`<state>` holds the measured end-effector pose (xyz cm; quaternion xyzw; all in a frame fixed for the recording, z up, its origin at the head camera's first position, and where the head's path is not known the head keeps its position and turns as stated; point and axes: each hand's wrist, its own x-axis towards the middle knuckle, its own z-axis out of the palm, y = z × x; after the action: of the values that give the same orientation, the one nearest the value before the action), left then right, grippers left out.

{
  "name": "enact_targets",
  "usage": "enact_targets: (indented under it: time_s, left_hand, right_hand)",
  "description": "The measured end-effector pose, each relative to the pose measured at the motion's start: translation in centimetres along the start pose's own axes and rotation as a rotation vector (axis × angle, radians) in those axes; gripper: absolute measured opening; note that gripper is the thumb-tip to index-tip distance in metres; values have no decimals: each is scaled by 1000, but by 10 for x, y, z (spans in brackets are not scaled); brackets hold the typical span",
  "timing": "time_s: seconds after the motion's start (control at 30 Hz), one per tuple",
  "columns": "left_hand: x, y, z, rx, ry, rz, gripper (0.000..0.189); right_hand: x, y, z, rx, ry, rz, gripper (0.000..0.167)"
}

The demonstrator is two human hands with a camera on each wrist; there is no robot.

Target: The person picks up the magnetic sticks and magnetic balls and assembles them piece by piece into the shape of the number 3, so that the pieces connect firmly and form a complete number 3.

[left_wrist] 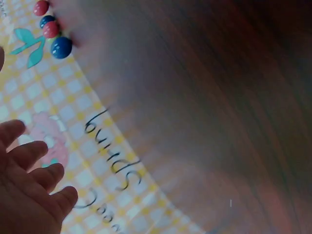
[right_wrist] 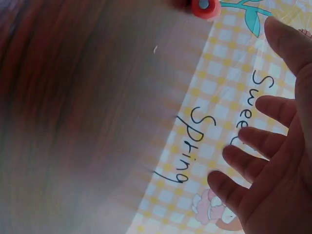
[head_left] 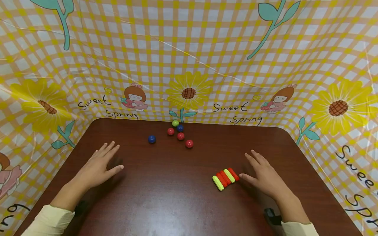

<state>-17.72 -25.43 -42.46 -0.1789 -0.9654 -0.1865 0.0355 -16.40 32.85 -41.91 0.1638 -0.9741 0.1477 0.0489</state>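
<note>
Head view: hands [head_left: 98,167] [head_left: 264,175] well apart, fingers [head_left: 113,152] spread, roomy table [head_left: 153,186] between; sticks [head_left: 225,179] beside right, balls [head_left: 180,136] near far edge [head_left: 230,125].

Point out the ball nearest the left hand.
The leftmost blue ball, lying apart from the rest; the other blue ball sits beside the green ball, farther from the left hand.

Head view: bright, sharp; diffuse glare on the table [head_left: 165,206] at lower centre. Wrist views: dimmer, table streaked by blur.
</note>
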Motion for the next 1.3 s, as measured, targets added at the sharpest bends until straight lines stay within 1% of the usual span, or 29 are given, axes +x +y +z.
enact_targets:
  time_s: [0.1, 0.23, 0.37, 0.5, 0.6, 0.7, 0.87, 0.97, 1.13, 1.3]
  left_hand:
    - [16, -6, 7, -120, 11, -1, 80]
    - [32, -13, 15, -237, 28, -43, 76]
    - [45, -16, 23, -317, 23, -89, 72]
    - [58, -13, 27, -389, 19, -95, 68]
    - [66, -11, 29, -416, 20, -103, 66]
    - [74, -9, 31, -435, 12, -126, 64]
    - [87, -6, 33, -476, -5, -142, 64]
    - [94, -4, 36, -486, -5, -132, 63]
    - [106, 1, 40, -473, -6, -109, 60]
    - [116, 7, 46, -462, -9, -99, 58]
  right_hand:
    - [3, -1, 3, 58, -17, -22, 77]
    - [6, -1, 10, 98, -36, -42, 69]
    - [9, -1, 15, 119, -58, -52, 62]
    - [11, -2, 17, 133, -75, -44, 54]
    - [12, -3, 17, 148, -90, -33, 49]
    - [13, -3, 17, 173, -111, -16, 47]
    - [17, -3, 18, 252, -159, 16, 44]
    - [19, -3, 19, 292, -176, 34, 42]
    - [21, -2, 21, 354, -191, 57, 39]
    - [23, -2, 24, 375, -196, 65, 34]
